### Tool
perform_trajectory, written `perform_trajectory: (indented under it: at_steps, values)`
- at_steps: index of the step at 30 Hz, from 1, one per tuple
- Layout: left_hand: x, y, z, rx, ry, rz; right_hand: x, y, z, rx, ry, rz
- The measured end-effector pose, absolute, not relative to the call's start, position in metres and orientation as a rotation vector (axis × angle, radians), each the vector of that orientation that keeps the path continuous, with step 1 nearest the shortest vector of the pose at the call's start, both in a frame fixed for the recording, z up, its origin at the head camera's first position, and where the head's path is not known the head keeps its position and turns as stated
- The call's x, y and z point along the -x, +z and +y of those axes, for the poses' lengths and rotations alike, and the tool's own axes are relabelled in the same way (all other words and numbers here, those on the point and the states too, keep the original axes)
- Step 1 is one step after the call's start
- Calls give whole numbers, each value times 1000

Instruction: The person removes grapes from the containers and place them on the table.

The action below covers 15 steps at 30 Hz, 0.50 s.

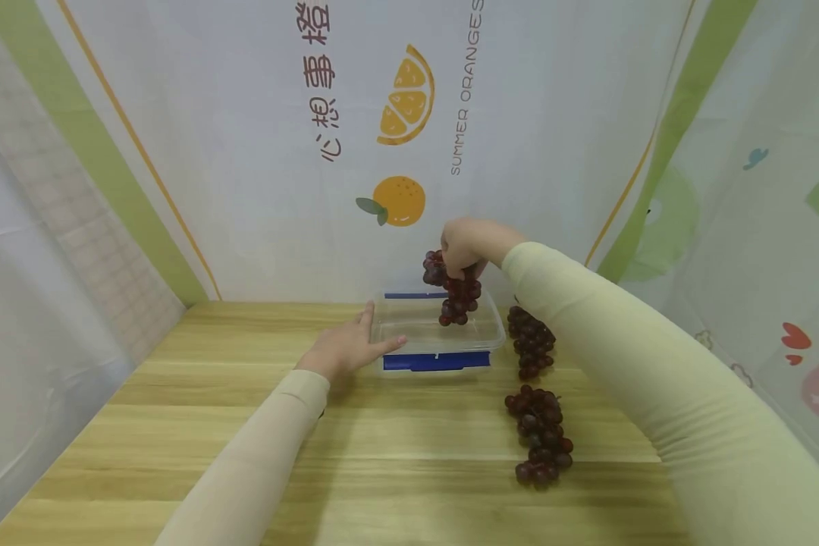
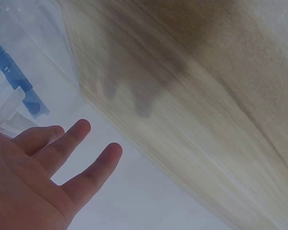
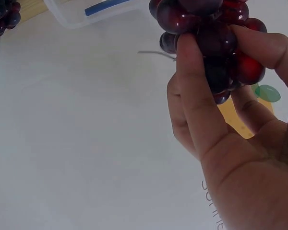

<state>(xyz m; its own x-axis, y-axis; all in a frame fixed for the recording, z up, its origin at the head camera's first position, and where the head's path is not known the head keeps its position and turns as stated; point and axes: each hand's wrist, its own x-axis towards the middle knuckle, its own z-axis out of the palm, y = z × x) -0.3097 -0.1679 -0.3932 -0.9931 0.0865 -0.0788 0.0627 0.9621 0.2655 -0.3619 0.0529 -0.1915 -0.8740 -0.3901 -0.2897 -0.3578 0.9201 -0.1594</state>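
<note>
Pinched between the fingers and thumb of my right hand [image 1: 476,241], a bunch of dark red grapes [image 1: 459,302] hangs over a clear plastic container [image 1: 437,349] with blue clips. Close up in the right wrist view, fingertips press into the same grapes [image 3: 216,40] from both sides. My left hand [image 1: 344,347] rests at the container's left side, its fingers spread and thumb along the front rim. In the left wrist view, that hand [image 2: 48,177] shows extended fingers beside the clear wall and a blue clip [image 2: 19,79].
Two more grape bunches lie on the wooden table [image 1: 246,425]: one [image 1: 532,343] just right of the container, another [image 1: 541,436] nearer the front. A white curtain [image 1: 259,212] printed with oranges hangs behind the table, with further curtains at both sides.
</note>
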Motion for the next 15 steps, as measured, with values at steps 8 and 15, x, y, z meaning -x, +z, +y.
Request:
perform_trajectory:
  at_steps: [8, 15]
  values:
    - [309, -394, -167, -107, 418, 3030, 364, -189, 70, 570, -198, 2743]
    - [307, -390, -166, -112, 398, 3029, 364, -182, 87, 588, -221, 2741]
